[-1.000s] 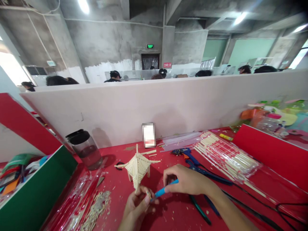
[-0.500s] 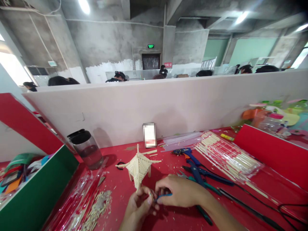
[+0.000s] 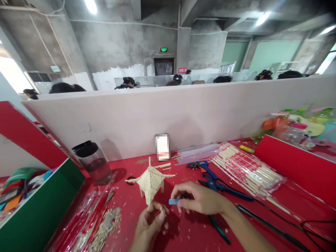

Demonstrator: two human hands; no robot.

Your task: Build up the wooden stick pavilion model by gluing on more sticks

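Observation:
A small pavilion-like model of pale sticks (image 3: 150,180) stands on the red table, with pointed roof corners and short legs. My left hand (image 3: 152,222) is closed just below its front corner, pinching a tiny piece that I cannot make out. To its right, my right hand (image 3: 198,199) grips a small blue object (image 3: 173,202) between thumb and fingers, its tip pointing left. The hands are apart.
A blue glue gun (image 3: 206,169), blue-handled pliers (image 3: 225,188) and wrapped sticks (image 3: 246,168) lie right. A dark-lidded bottle (image 3: 96,164) stands left, near wood scraps (image 3: 107,224). A phone (image 3: 162,147) leans on the white partition (image 3: 136,119).
My right hand has moved up and away from my left hand, taking the blue object with it. My left hand has barely shifted and stays closed.

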